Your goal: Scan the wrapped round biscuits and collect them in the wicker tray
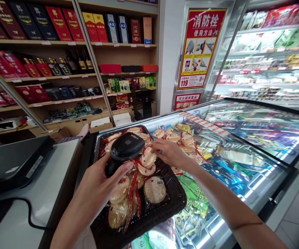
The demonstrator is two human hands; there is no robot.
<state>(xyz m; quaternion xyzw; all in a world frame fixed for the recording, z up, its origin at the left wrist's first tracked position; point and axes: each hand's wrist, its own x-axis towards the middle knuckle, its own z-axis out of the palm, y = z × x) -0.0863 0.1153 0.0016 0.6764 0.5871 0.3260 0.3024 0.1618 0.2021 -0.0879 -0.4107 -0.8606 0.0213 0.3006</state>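
A black handheld barcode scanner (127, 147) is in my left hand (97, 183), whose fingers wrap round its handle. Its head is over a dark woven plastic basket (176, 193). Inside lie several round, flat, pale baked cakes in clear wrappers with red edging. My right hand (169, 152) pinches the edge of one wrapped cake (148, 156), lifted and tilted close to the scanner. Another wrapped cake (154, 190), with a barcode label on it, lies nearer to me in the basket. The underside of the scanner's head is hidden from me.
The basket rests on the glass top of a chest freezer (242, 193) holding colourful packets. More wrapped cakes (187, 139) lie beyond the basket. At left, a counter (53, 169) bears a dark device (17, 162) and a black cable (30, 211). Shelves of boxes (58, 22) stand behind.
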